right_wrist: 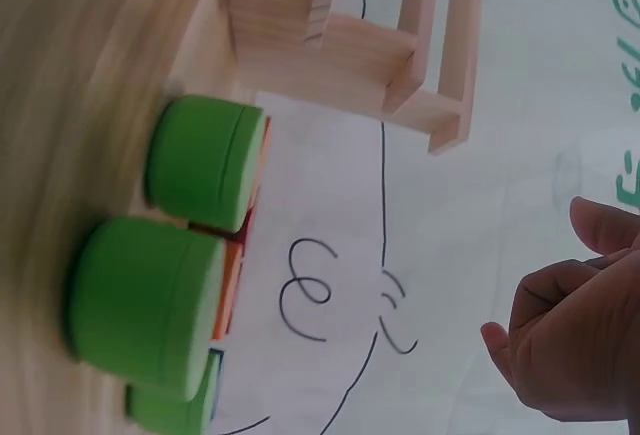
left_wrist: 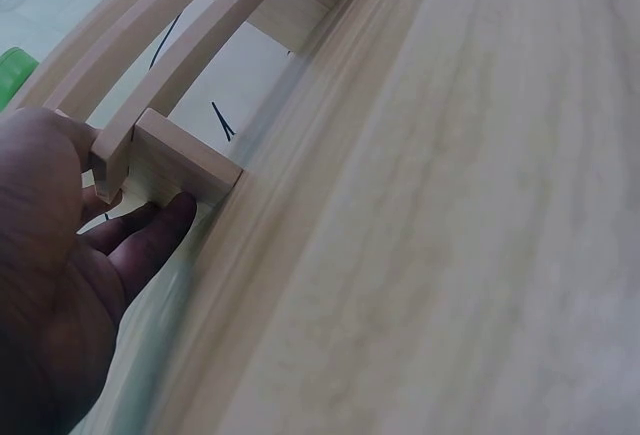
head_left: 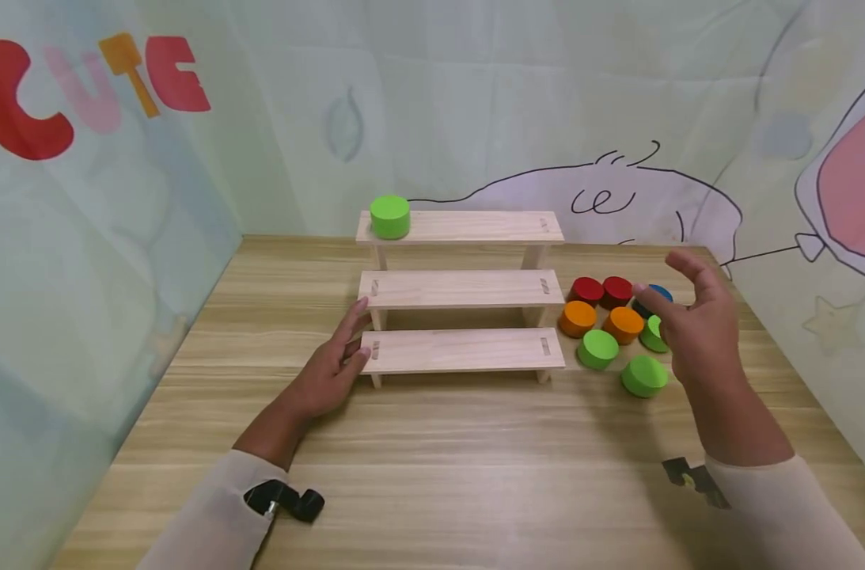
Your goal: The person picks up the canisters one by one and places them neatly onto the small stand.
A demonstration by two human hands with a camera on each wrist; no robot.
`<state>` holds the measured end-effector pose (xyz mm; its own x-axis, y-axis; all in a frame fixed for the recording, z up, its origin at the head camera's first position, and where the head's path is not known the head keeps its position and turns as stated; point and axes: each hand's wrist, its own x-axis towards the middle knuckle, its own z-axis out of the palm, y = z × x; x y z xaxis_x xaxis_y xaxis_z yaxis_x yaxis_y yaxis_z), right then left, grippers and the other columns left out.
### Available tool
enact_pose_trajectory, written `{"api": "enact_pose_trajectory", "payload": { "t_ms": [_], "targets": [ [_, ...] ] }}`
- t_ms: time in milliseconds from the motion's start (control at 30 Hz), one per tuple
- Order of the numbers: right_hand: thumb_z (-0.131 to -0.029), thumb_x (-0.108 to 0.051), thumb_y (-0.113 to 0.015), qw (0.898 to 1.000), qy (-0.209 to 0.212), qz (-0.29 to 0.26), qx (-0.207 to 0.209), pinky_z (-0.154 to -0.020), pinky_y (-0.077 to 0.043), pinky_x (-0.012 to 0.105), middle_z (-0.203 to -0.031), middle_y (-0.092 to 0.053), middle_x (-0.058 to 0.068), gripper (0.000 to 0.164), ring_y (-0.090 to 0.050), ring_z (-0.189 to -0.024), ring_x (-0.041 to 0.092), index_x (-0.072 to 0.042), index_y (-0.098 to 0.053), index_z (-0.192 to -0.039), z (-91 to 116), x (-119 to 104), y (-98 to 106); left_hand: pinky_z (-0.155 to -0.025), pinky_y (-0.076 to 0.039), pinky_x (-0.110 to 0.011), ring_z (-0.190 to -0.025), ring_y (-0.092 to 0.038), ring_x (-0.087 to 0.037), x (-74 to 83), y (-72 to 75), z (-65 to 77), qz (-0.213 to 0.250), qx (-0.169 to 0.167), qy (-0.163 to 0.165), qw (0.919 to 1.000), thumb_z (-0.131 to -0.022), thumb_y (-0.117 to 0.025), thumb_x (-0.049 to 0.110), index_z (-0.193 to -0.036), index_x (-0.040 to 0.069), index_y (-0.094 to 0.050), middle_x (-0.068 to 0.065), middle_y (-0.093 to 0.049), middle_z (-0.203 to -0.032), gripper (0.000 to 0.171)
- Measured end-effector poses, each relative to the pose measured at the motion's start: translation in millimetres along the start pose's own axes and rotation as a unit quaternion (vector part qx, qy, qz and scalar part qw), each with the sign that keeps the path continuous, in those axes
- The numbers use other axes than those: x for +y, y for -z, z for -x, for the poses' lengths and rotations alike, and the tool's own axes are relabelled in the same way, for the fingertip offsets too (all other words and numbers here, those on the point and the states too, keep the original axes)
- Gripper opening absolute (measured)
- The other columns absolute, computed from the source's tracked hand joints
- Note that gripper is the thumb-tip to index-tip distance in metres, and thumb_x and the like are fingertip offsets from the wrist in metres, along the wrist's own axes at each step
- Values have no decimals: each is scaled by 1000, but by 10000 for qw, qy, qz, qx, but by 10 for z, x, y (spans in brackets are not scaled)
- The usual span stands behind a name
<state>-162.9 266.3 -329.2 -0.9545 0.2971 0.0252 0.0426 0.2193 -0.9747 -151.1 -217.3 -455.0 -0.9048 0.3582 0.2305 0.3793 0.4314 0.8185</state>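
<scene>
A three-step wooden display stand [head_left: 464, 348] stands mid-table. My left hand [head_left: 330, 372] holds its left end, the thumb at the edge of the lowest step and the fingers along the side. In the left wrist view, the front plank's end lies between thumb and fingers, with fingertips against the side panel [left_wrist: 185, 160]. A green cylinder block [head_left: 390, 218] sits at the left end of the top step. My right hand [head_left: 706, 336] hovers at the right, thumb and index finger apart, holding nothing. Beneath and left of it lie green blocks [head_left: 644, 376] and a partly hidden blue block [head_left: 656, 297].
Two red blocks [head_left: 586, 291] and two orange blocks [head_left: 578, 318] lie beside the stand's right end. A printed cloth backdrop [head_left: 460, 103] rises behind the wood-grain table [head_left: 432, 467] and on both sides of it.
</scene>
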Motion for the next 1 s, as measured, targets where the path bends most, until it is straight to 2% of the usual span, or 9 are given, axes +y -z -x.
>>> {"api": "enact_pose_trajectory", "payload": {
  "t_ms": [100, 267, 367, 533, 667, 733, 833, 900, 1000],
  "targets": [
    [-102, -21, -79, 9996, -204, 194, -45, -49, -34, 15, -178, -32, 1, 73, -29, -53, 12, -22, -46, -167, 2, 88, 85, -119, -48, -62, -146, -55, -51, 1, 2, 3, 15, -3, 39, 10000, -115, -47, 5, -178, 26, -6, -30, -30, -176, 78],
    [-104, -35, -76, 9867, -94, 1591, -328, -57, -43, 13, -176, -36, 12, 72, -47, -66, 9, -15, -46, -166, 0, 252, 198, -120, -46, -63, -147, -55, -52, 1, 7, 11, -18, -9, 92, 10000, -115, -47, 5, -178, 26, -5, -30, -30, -176, 78],
    [-104, -40, -76, 9764, 6, 2092, -543, -71, -54, 17, -174, -40, 19, 70, -58, -103, 19, -10, -51, -162, 13, 348, 273, -120, -47, -63, -147, -54, -51, -3, 9, 10, -11, -17, 102, 9999, -116, -46, 6, -178, 28, -5, -29, -30, -176, 78],
    [-103, -44, -77, 9682, -281, 2333, -860, -113, -53, 59, -171, -43, 25, 66, -33, -156, 51, -1, -60, -151, 47, 470, 363, -118, -48, -63, -148, -54, -50, -8, 6, 7, 31, -63, 81, 9999, -116, -46, 7, -178, 28, -4, -29, -30, -177, 78],
    [-102, -44, -78, 9604, -365, 2460, -1256, -119, -37, 82, -170, -44, 29, 67, -30, -159, 59, -1, -62, -152, 43, 551, 426, -118, -49, -62, -148, -54, -50, -9, 5, 8, 59, -59, 84, 9999, -116, -46, 7, -178, 29, -4, -29, -30, -176, 78],
    [-102, -45, -78, 9563, -320, 2524, -1440, -113, -46, 76, -169, -45, 28, 67, -35, -156, 58, -4, -62, -153, 29, 601, 452, -118, -49, -62, -148, -54, -49, -9, 5, 7, 58, -46, 90, 9999, -116, -46, 7, -178, 29, -5, -28, -31, -177, 78],
    [-101, -43, -80, 9517, -96, 2598, -1636, -102, -60, 46, -167, -50, 24, 64, -42, -152, 52, -8, -64, -153, -12, 698, 495, -118, -49, -61, -148, -54, -48, -14, 4, 5, 61, -41, 103, 9999, -116, -46, 7, -178, 30, -5, -27, -31, -177, 78],
    [-101, -42, -80, 9473, 73, 2687, -1745, -89, -58, 25, -166, -52, 22, 63, -45, -149, 47, -10, -64, -153, -46, 767, 530, -118, -49, -62, -148, -54, -49, -8, 7, 6, 41, -45, 105, 9999, -116, -46, 7, -178, 29, -5, -28, -31, -177, 78],
    [-100, -42, -82, 9405, 206, 2818, -1890, -83, -54, 17, -166, -53, 21, 63, -47, -148, 45, -13, -65, -153, -97, 853, 596, -118, -48, -62, -149, -54, -49, -4, 12, 9, 38, -49, 130, 9999, -116, -46, 7, -178, 29, -4, -28, -31, -177, 78]
  ]
}}
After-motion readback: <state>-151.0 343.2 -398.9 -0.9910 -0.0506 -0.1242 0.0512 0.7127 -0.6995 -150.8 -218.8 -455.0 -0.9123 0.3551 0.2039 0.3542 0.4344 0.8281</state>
